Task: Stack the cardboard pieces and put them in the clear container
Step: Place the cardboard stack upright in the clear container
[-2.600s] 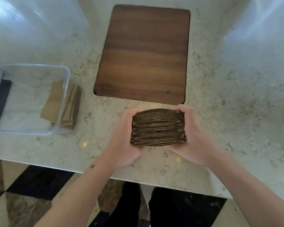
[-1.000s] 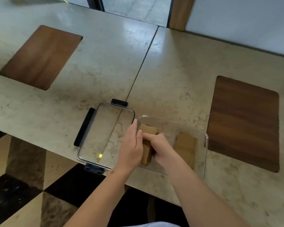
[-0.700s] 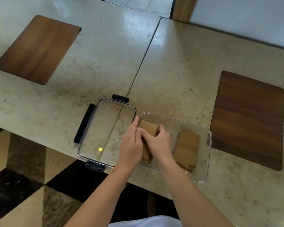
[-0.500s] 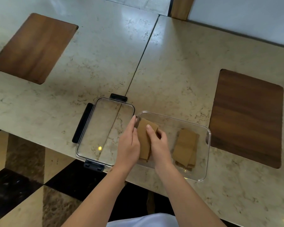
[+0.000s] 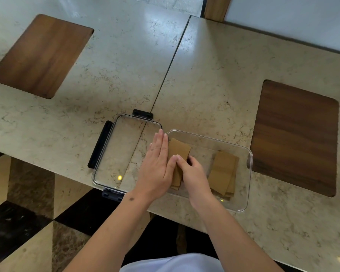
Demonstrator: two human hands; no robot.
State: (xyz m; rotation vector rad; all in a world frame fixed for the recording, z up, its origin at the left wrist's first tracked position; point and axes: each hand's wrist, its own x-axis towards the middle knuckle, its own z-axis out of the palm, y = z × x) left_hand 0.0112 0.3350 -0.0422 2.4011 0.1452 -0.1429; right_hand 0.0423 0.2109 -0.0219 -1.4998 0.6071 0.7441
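The clear container (image 5: 249, 174) sits near the table's front edge. In its left end a brown cardboard stack (image 5: 179, 149) leans tilted between my hands. My left hand (image 5: 156, 163) lies flat with straight fingers against the stack's left side, at the container's left wall. My right hand (image 5: 192, 173) is curled with its fingertips on the stack's upper face and hides its lower part. A second cardboard stack (image 5: 223, 171) lies slightly fanned in the container's right half.
The clear lid (image 5: 122, 150) with black clips lies flat just left of the container. Two dark wooden inlays are set in the marble top, one at the far left (image 5: 39, 54) and one at the right (image 5: 294, 134). The table's front edge runs right under my wrists.
I carried the stack from the table in front of me into the container's left end. Over the last second my left hand flattened against it and my right hand slid down its face.
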